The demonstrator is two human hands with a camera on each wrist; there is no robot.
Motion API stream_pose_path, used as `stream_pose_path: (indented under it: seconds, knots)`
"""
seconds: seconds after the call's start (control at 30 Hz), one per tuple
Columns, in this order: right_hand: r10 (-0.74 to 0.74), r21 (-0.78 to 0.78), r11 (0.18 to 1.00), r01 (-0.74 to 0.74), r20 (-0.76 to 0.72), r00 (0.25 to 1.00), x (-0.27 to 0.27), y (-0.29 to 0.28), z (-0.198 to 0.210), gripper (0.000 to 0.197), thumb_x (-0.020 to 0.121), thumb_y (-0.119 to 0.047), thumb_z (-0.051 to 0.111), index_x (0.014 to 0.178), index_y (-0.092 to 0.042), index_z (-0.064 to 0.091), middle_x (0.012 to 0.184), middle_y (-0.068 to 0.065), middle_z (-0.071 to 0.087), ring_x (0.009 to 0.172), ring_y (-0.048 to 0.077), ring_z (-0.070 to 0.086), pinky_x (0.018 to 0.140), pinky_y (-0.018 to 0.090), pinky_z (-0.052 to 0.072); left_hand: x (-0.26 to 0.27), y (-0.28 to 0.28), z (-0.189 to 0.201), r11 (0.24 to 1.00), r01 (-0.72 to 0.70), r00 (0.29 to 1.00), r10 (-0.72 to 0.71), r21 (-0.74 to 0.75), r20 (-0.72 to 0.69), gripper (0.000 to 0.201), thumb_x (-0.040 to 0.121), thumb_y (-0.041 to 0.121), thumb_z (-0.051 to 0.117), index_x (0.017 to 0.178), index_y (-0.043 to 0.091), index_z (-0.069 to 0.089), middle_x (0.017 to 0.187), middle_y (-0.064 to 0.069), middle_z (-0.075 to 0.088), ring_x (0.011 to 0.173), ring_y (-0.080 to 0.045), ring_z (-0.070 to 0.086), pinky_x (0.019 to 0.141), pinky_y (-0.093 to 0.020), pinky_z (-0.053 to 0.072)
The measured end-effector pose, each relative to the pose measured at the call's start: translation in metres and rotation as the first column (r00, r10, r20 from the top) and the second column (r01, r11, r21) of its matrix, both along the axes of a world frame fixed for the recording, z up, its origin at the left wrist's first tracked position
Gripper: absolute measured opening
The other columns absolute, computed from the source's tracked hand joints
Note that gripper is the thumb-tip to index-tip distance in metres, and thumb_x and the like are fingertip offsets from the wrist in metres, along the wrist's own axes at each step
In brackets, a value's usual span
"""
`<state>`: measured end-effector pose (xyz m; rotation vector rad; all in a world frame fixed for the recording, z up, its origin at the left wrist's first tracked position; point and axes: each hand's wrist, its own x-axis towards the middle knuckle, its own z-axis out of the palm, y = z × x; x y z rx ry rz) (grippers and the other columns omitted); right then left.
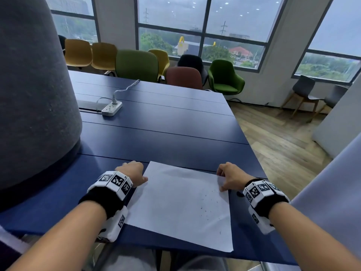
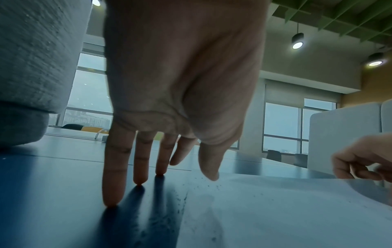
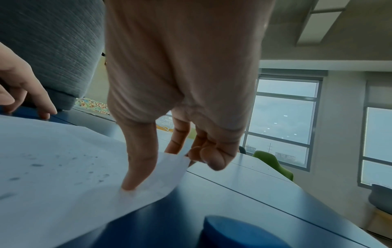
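Observation:
A white paper sheet [image 1: 181, 202] with small dark specks lies on the blue table [image 1: 175, 133], its near edge hanging over the table's front. My left hand [image 1: 134, 173] is at the sheet's far left corner. Its fingers [image 2: 112, 184] point straight down with their tips on the table, and the thumb touches the sheet [image 2: 275, 209] at its edge. My right hand [image 1: 228, 177] is at the far right corner. There its thumb [image 3: 137, 167] presses on top of the sheet [image 3: 53, 167], the index finger sits under the lifted corner, and the other fingers are curled.
A tall grey felt-covered column [image 1: 35, 94] stands on the table at the left, close to my left hand. A white power strip [image 1: 112, 108] with a plugged cable lies farther back. Chairs [image 1: 136, 65] line the far side. A round blue object [image 3: 233, 234] sits by my right wrist.

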<state>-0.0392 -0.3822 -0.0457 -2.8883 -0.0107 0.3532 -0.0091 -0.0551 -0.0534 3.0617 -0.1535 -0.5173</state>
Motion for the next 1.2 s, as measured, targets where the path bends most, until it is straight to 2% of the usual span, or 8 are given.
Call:
stream_pose_path:
  seconds: [0.2, 0.4, 0.57, 0.67, 0.77, 0.87, 1.03, 1.2]
  knots:
    - [-0.03, 0.061, 0.998, 0.023, 0.117, 0.993, -0.003, -0.002, 0.001, 0.024, 0.078, 0.002, 0.052, 0.083, -0.021, 0.056, 0.086, -0.001, 0.063, 0.083, 0.021, 0.063, 0.078, 0.037, 0.056, 0.006, 0.001, -0.007, 0.996, -0.07, 0.995, 0.073, -0.047, 0.066, 0.04, 0.096, 0.043, 0.052, 0.126, 0.015, 0.052, 0.139, -0.003, 0.048, 0.13, -0.024, 0.044, 0.102, -0.038, 0.041]
    - [-0.069, 0.116, 0.993, 0.035, 0.301, 0.951, -0.003, 0.005, 0.015, 0.018, 0.084, -0.001, 0.054, 0.087, -0.017, 0.062, 0.094, 0.001, 0.067, 0.088, 0.021, 0.062, 0.076, 0.033, 0.052, 0.011, 0.009, -0.012, 0.972, -0.139, 0.984, 0.157, -0.187, 0.087, 0.042, 0.094, 0.041, 0.057, 0.127, 0.015, 0.053, 0.137, -0.003, 0.053, 0.127, -0.024, 0.05, 0.102, -0.036, 0.042]
    - [-0.069, 0.114, 0.993, 0.025, 0.405, 0.912, -0.004, 0.008, 0.027, 0.02, 0.085, 0.0, 0.055, 0.094, -0.017, 0.061, 0.098, 0.0, 0.064, 0.092, 0.018, 0.061, 0.074, 0.031, 0.049, 0.013, 0.008, -0.007, 0.914, -0.131, 0.979, 0.18, -0.383, 0.095, 0.023, 0.094, 0.033, 0.06, 0.093, 0.01, 0.055, 0.11, -0.01, 0.062, 0.11, -0.029, 0.058, 0.089, -0.032, 0.045]
    - [-0.069, 0.144, 0.99, 0.0, 0.474, 0.878, -0.004, 0.007, 0.037, 0.022, 0.085, 0.003, 0.056, 0.093, -0.017, 0.062, 0.096, 0.0, 0.064, 0.091, 0.018, 0.06, 0.075, 0.034, 0.051, 0.016, 0.009, -0.005, 0.814, -0.138, 0.947, 0.275, -0.565, 0.165, 0.021, 0.092, 0.026, 0.064, 0.08, 0.009, 0.059, 0.088, -0.01, 0.064, 0.094, -0.031, 0.063, 0.08, -0.032, 0.048]
    - [-0.068, 0.169, 0.985, -0.027, 0.53, 0.845, -0.007, 0.006, 0.051, 0.024, 0.085, 0.005, 0.057, 0.093, -0.016, 0.064, 0.094, 0.0, 0.064, 0.088, 0.018, 0.061, 0.075, 0.035, 0.053, 0.012, 0.008, 0.006, 0.662, -0.096, 0.888, 0.395, -0.743, 0.237, 0.017, 0.09, 0.014, 0.065, 0.076, 0.006, 0.068, 0.06, -0.006, 0.062, 0.061, -0.027, 0.063, 0.059, -0.03, 0.051]
    - [-0.057, 0.177, 0.983, -0.055, 0.569, 0.821, -0.013, 0.008, 0.065, 0.02, 0.088, 0.002, 0.057, 0.096, -0.015, 0.065, 0.096, 0.0, 0.063, 0.088, 0.018, 0.06, 0.076, 0.034, 0.052, 0.002, 0.006, 0.025, 0.488, -0.011, 0.851, 0.462, -0.873, 0.248, 0.019, 0.093, 0.006, 0.062, 0.074, 0.006, 0.068, 0.052, -0.004, 0.059, 0.042, -0.019, 0.057, 0.041, -0.026, 0.049]
    - [-0.02, 0.174, 0.98, -0.1, 0.582, 0.813, -0.025, 0.017, 0.095, 0.021, 0.088, 0.002, 0.057, 0.096, -0.014, 0.068, 0.099, 0.0, 0.061, 0.084, 0.015, 0.058, 0.073, 0.024, 0.047, -0.013, 0.012, 0.054, 0.413, 0.161, 0.807, 0.468, -0.896, 0.36, 0.02, 0.092, 0.006, 0.065, 0.075, 0.017, 0.068, 0.061, -0.006, 0.066, 0.047, -0.015, 0.064, 0.049, -0.02, 0.054]
    - [0.043, 0.11, 0.981, -0.157, 0.672, 0.739, -0.036, 0.03, 0.127, 0.021, 0.087, 0.0, 0.057, 0.096, -0.015, 0.068, 0.097, 0.001, 0.06, 0.08, 0.018, 0.057, 0.072, 0.035, 0.051, -0.018, 0.021, 0.077, 0.258, 0.264, 0.763, 0.534, -0.929, 0.365, 0.022, 0.092, 0.006, 0.065, 0.076, 0.022, 0.068, 0.058, 0.002, 0.067, 0.053, -0.015, 0.067, 0.059, -0.02, 0.057]
